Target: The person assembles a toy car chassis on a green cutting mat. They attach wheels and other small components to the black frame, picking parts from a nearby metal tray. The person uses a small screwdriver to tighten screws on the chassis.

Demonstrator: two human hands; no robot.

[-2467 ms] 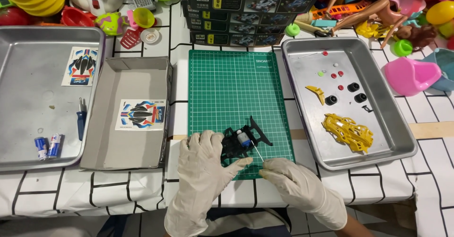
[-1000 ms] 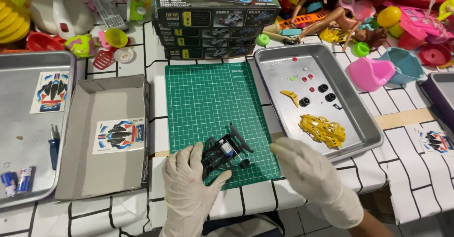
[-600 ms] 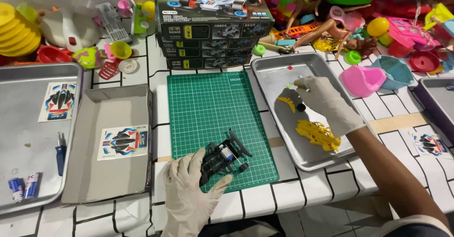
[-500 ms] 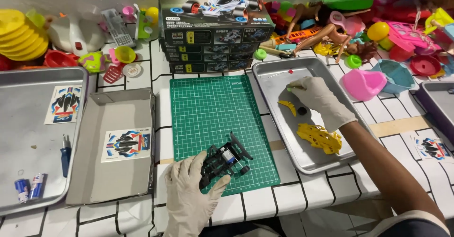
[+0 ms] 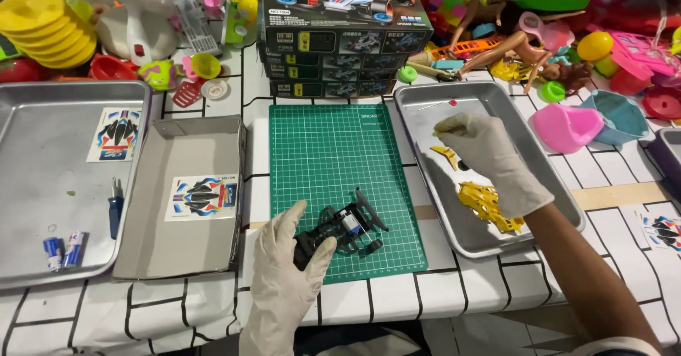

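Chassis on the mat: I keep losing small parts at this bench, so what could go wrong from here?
1. The left hand grips only one end of the black chassis; its other end rests on the green mat near the front edge, so a nudge might push it off.
2. The right hand hovers over the right tray, hiding small pieces; its sleeve could sweep the yellow body.
3. The red bit lies loose and may roll.

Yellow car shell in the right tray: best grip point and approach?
Pinch the yellow shell across its narrow width, coming from straight above. It lies flat and long on the tray floor, so its sides are open, while the tray wall blocks a low sideways approach. The right hand hovers over the tray just above it; the left hand holds the black chassis.
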